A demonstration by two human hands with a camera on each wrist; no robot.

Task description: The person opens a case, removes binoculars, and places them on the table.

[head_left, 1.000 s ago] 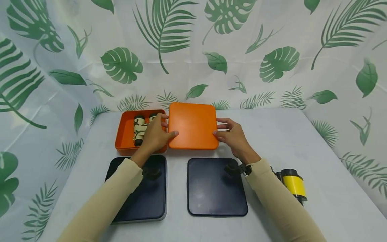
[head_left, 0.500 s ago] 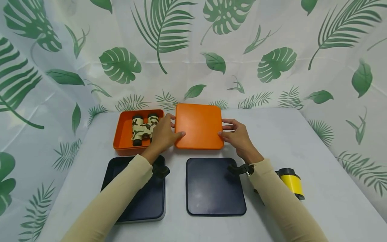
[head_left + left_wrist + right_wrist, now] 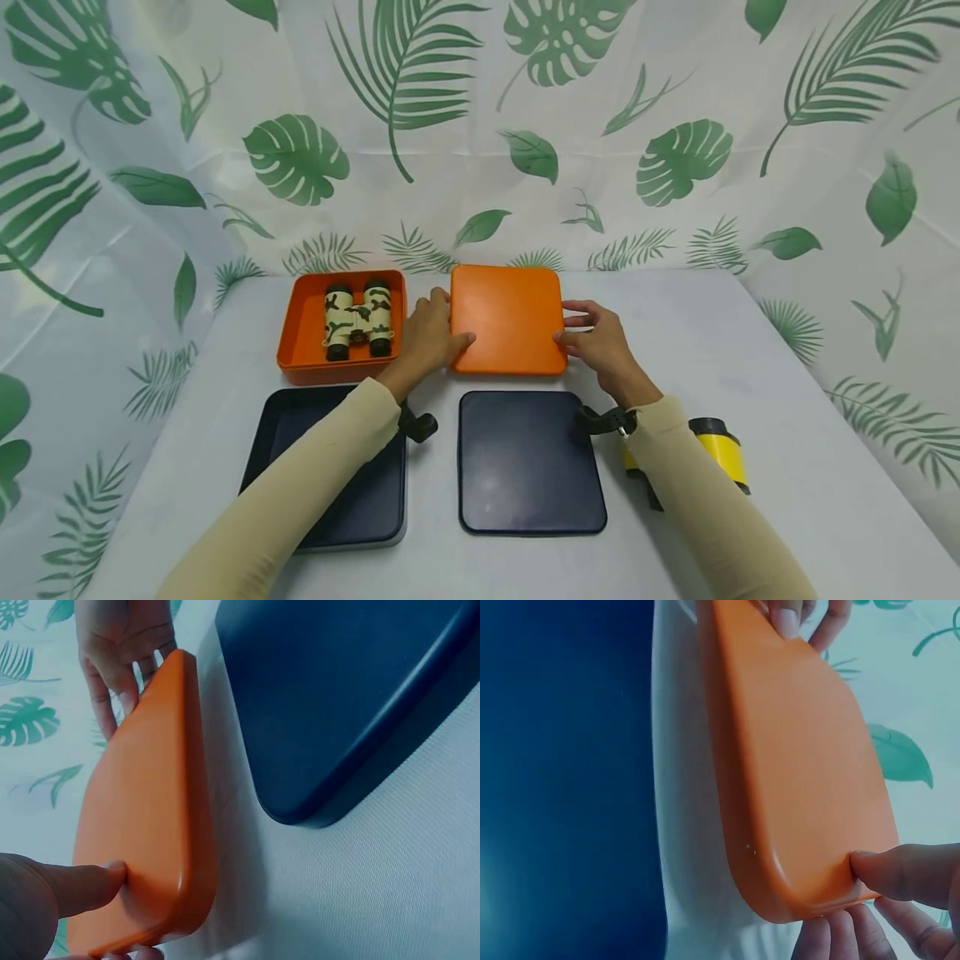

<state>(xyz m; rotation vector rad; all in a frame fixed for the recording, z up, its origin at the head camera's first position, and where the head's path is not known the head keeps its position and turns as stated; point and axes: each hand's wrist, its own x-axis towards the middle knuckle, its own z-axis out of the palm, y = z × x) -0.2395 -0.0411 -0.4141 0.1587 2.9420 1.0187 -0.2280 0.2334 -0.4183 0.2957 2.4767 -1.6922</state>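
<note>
An orange lid (image 3: 508, 321) is held between both hands at the far middle of the table. My left hand (image 3: 426, 337) pinches its left edge, thumb on the top face and fingers at the rim, as the left wrist view also shows. On the opposite edge, my right hand (image 3: 600, 343) grips with the thumb above and the fingers underneath. In the right wrist view the lid (image 3: 802, 772) is tilted over the table. Left of it stands an open orange box (image 3: 300, 333) with camouflage binoculars (image 3: 358, 321) lying inside.
A dark blue box (image 3: 375, 508) stands at the front left, partly under the left sleeve. A dark blue lid (image 3: 531, 467) lies flat at front centre. Yellow and black binoculars (image 3: 723, 454) are partly hidden by the right sleeve. A leaf-patterned cloth (image 3: 450, 200) hangs behind the table.
Both hands have carried the orange lid to the right, away from the orange box, and slightly lower in view. The camouflage binoculars have come fully into view.
</note>
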